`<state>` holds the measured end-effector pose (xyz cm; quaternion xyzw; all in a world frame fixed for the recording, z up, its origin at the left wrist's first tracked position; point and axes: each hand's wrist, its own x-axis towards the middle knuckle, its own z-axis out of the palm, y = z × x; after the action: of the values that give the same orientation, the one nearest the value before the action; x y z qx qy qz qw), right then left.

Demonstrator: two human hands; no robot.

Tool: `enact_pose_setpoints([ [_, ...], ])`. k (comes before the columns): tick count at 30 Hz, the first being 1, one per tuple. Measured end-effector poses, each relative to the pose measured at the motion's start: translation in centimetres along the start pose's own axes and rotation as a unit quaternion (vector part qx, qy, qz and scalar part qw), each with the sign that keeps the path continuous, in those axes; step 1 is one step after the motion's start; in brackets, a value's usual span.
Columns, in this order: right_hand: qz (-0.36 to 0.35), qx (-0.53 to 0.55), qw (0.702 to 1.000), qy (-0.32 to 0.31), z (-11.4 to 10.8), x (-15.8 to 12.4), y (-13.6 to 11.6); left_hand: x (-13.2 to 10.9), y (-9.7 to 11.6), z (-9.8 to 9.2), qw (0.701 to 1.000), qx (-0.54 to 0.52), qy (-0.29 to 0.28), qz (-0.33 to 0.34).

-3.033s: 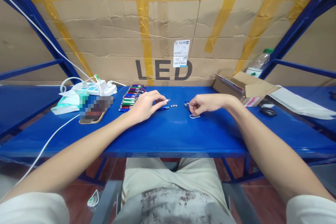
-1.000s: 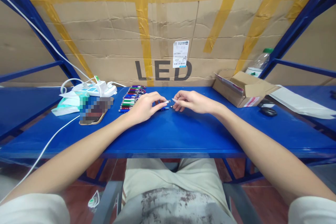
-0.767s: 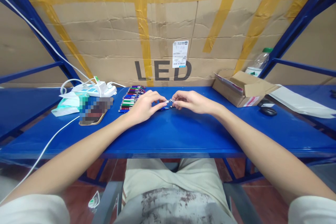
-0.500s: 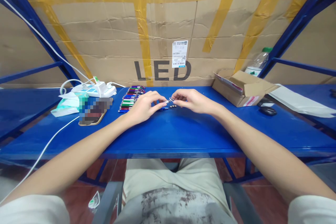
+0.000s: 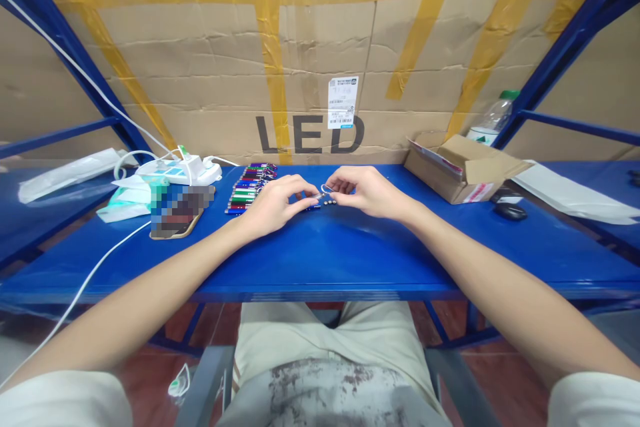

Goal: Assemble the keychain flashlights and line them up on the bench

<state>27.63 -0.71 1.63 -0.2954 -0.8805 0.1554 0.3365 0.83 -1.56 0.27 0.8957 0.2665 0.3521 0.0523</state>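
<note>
My left hand [image 5: 283, 203] is closed in a pinch on a small silver metal piece [image 5: 320, 196] over the blue tabletop. Facing it from the right, my right hand [image 5: 367, 192] is closed on a thin metal clip [image 5: 325, 188] that seems joined to that piece. Several tiny silver button cells [image 5: 330, 202] lie just below my fingertips. A blue penlight [image 5: 314, 207] lies partly hidden beneath my left fingers. Beside that hand, several coloured penlights [image 5: 243, 196] with clips form a row, their right ends partly covered by it.
On the left are a phone [image 5: 183, 212], a green-and-white packet [image 5: 133, 199], a power strip [image 5: 187, 170] and a white package [image 5: 75, 173]. To the right stand an open carton [image 5: 465, 170], a black mouse [image 5: 510, 211], white envelopes [image 5: 575, 193] and a bottle [image 5: 495, 119].
A long white package has appeared on the surface at far left. My hands have stayed almost in place, with slight finger movement around the small metal piece.
</note>
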Motion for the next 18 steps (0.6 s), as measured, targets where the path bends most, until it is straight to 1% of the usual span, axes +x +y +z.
enact_pose_setpoints([
  [5, -0.014, -0.025, 1.0, 0.003, 0.1, -0.1, -0.5, 0.0, 0.0, 0.1, 1.0, -0.006, 0.007, 0.014],
  [9, -0.015, -0.04, 0.999, 0.008, 0.2, -0.1, -0.8, 0.0, 0.0, 0.1, 1.0, 0.0, 0.007, 0.012],
  [18, 0.02, 0.013, 0.999, 0.023, 0.7, 0.0, -1.7, -0.1, 0.0, 0.1, 1.0, -0.003, 0.017, 0.004],
])
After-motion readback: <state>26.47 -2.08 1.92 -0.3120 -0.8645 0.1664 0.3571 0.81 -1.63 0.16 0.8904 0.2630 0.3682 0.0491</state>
